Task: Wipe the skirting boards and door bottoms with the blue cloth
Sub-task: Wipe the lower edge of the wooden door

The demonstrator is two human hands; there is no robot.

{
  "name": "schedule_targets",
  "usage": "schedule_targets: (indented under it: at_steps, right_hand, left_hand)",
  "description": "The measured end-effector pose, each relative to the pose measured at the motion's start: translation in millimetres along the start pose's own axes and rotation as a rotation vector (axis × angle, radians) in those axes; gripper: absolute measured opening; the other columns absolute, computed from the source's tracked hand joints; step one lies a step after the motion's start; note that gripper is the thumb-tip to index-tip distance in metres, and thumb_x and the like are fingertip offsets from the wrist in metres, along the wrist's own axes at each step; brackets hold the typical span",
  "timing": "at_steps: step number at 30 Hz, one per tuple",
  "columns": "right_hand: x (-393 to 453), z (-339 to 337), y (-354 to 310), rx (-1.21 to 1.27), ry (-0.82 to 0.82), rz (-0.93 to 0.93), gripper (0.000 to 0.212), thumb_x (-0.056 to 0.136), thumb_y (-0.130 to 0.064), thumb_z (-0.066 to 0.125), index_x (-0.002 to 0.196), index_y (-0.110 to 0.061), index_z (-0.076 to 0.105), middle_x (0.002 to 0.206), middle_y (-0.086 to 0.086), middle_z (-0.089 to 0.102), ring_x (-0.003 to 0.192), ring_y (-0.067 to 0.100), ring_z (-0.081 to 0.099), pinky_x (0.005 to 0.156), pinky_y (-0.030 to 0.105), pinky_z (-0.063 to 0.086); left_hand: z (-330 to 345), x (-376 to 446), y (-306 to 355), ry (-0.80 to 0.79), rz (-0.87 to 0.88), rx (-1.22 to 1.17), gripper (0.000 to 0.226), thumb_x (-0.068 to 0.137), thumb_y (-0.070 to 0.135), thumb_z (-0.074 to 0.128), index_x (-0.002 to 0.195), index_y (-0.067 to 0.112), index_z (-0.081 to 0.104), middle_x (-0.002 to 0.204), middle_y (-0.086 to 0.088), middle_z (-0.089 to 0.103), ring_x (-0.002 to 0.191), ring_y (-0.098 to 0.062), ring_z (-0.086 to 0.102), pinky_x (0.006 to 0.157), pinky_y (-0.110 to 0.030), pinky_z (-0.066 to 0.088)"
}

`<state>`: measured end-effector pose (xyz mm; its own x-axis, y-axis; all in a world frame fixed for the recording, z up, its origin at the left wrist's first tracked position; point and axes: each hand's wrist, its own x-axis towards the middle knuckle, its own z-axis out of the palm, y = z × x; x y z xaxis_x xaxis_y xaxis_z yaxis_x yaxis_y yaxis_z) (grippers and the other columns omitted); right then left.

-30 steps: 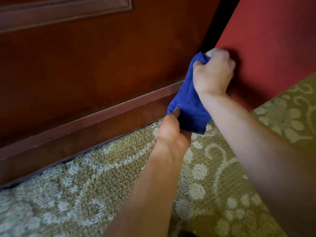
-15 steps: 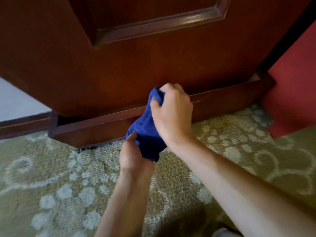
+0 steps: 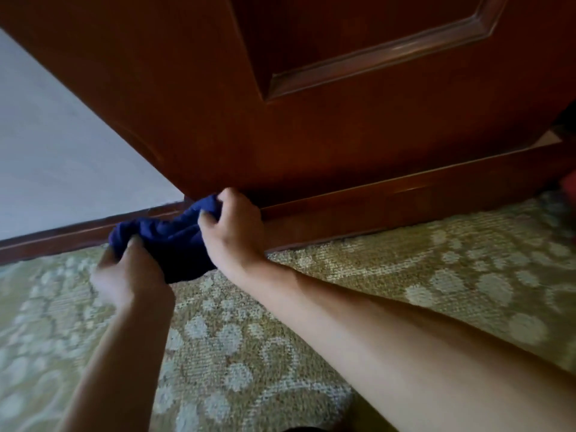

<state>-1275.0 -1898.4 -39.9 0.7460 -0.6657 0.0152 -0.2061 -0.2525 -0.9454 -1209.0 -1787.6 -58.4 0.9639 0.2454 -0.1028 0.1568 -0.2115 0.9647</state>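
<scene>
The blue cloth (image 3: 174,241) is bunched between both my hands, low at the left end of the dark wooden door (image 3: 311,135). My right hand (image 3: 232,229) grips its upper right part against the door's bottom rail (image 3: 405,201). My left hand (image 3: 131,275) holds the cloth's lower left part just above the carpet and looks blurred. A dark wooden skirting board (image 3: 62,238) runs along the foot of the pale wall (image 3: 56,157) to the left of the cloth.
Patterned olive and cream carpet (image 3: 405,275) covers the floor below the door. A bit of red surface (image 3: 570,185) shows at the far right edge. The door's raised panel moulding (image 3: 374,60) is above.
Both hands and the cloth have shifted left along the door bottom to its left end. The view swung left, revealing the pale wall and skirting board. The red wall has nearly left the frame.
</scene>
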Motion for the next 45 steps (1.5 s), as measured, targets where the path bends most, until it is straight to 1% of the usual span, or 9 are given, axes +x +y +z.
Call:
schedule_targets:
  at_steps: [3, 7, 13, 20, 24, 31, 34, 38, 45]
  right_hand:
    - [-18, -25, 20, 0.271, 0.101, 0.191, 0.015, 0.089, -0.02, 0.061, 0.098, -0.008, 0.06, 0.094, 0.007, 0.063, 0.085, 0.022, 0.06, 0.064, 0.022, 0.041]
    - [-18, -76, 42, 0.381, 0.294, 0.315, 0.012, 0.083, -0.025, 0.059, 0.087, -0.014, 0.055, 0.079, 0.005, 0.062, 0.073, 0.03, 0.065, 0.063, 0.046, 0.055]
    - [-27, -161, 85, 0.418, 0.619, 0.375, 0.008, 0.078, -0.019, 0.059, 0.074, -0.017, 0.053, 0.067, 0.0, 0.056, 0.06, 0.015, 0.052, 0.054, 0.027, 0.041]
    - [-30, -237, 154, 0.392, 0.895, 0.601, 0.026, 0.083, -0.007, 0.067, 0.066, -0.016, 0.049, 0.064, -0.001, 0.054, 0.064, 0.018, 0.052, 0.055, 0.027, 0.042]
    - [-8, -202, 166, 0.37, 0.694, 0.734, 0.023, 0.081, -0.009, 0.069, 0.066, -0.011, 0.052, 0.074, 0.013, 0.063, 0.075, 0.028, 0.064, 0.062, 0.037, 0.048]
    - [-8, -110, 138, 0.272, 0.442, 0.829, 0.009, 0.08, -0.018, 0.071, 0.08, -0.012, 0.065, 0.085, 0.015, 0.069, 0.077, 0.026, 0.065, 0.062, 0.031, 0.044]
    - [-9, -66, 126, 0.319, 0.254, 0.864, 0.018, 0.076, -0.017, 0.074, 0.087, -0.004, 0.072, 0.09, 0.018, 0.074, 0.084, 0.03, 0.071, 0.071, 0.037, 0.055]
    - [-9, -31, 114, 0.328, 0.042, 0.844, 0.043, 0.068, -0.029, 0.071, 0.098, 0.002, 0.072, 0.101, 0.021, 0.073, 0.099, 0.033, 0.07, 0.085, 0.042, 0.057]
    - [-12, -107, 120, 0.6, 0.349, 0.839, 0.033, 0.074, -0.007, 0.07, 0.052, -0.015, 0.048, 0.059, 0.003, 0.054, 0.07, 0.024, 0.057, 0.063, 0.036, 0.045]
  left_hand:
    - [19, -29, 32, -0.033, 0.149, 0.323, 0.016, 0.08, 0.023, 0.055, 0.065, 0.022, 0.06, 0.072, -0.007, 0.064, 0.079, -0.029, 0.066, 0.082, -0.043, 0.056]
    - [61, -80, 36, -0.11, 0.362, 0.454, 0.018, 0.092, 0.025, 0.052, 0.08, 0.013, 0.059, 0.085, -0.021, 0.067, 0.081, -0.037, 0.061, 0.077, -0.041, 0.048]
    - [106, -171, 10, -0.215, 0.354, 0.191, 0.015, 0.095, 0.023, 0.055, 0.083, 0.013, 0.058, 0.071, 0.003, 0.061, 0.069, -0.017, 0.057, 0.067, -0.032, 0.043]
    - [141, -235, -52, -0.619, -0.692, -0.114, 0.008, 0.096, 0.009, 0.061, 0.101, 0.01, 0.068, 0.106, -0.004, 0.07, 0.103, -0.022, 0.065, 0.099, -0.048, 0.051]
    - [147, -173, -60, -0.594, -0.801, -0.075, 0.02, 0.098, 0.019, 0.056, 0.115, 0.009, 0.062, 0.125, -0.016, 0.065, 0.1, -0.031, 0.066, 0.076, -0.04, 0.053]
    - [98, -74, -71, -0.218, -1.04, -0.102, 0.046, 0.108, 0.027, 0.032, 0.151, 0.013, 0.035, 0.152, -0.015, 0.042, 0.139, -0.034, 0.041, 0.102, -0.038, 0.043]
    - [68, -45, -67, -0.259, -1.005, -0.093, 0.038, 0.108, 0.031, 0.029, 0.139, 0.019, 0.046, 0.127, -0.02, 0.054, 0.101, -0.041, 0.059, 0.041, -0.024, 0.052]
    - [34, -15, -63, -0.208, -1.03, -0.182, 0.027, 0.106, 0.032, 0.034, 0.098, 0.018, 0.055, 0.064, -0.013, 0.061, 0.037, -0.026, 0.059, 0.032, -0.019, 0.043]
    - [82, -75, -67, -0.32, -0.852, -0.065, 0.026, 0.106, 0.029, 0.034, 0.109, 0.013, 0.055, 0.152, -0.014, 0.043, 0.134, -0.035, 0.048, 0.053, -0.027, 0.051]
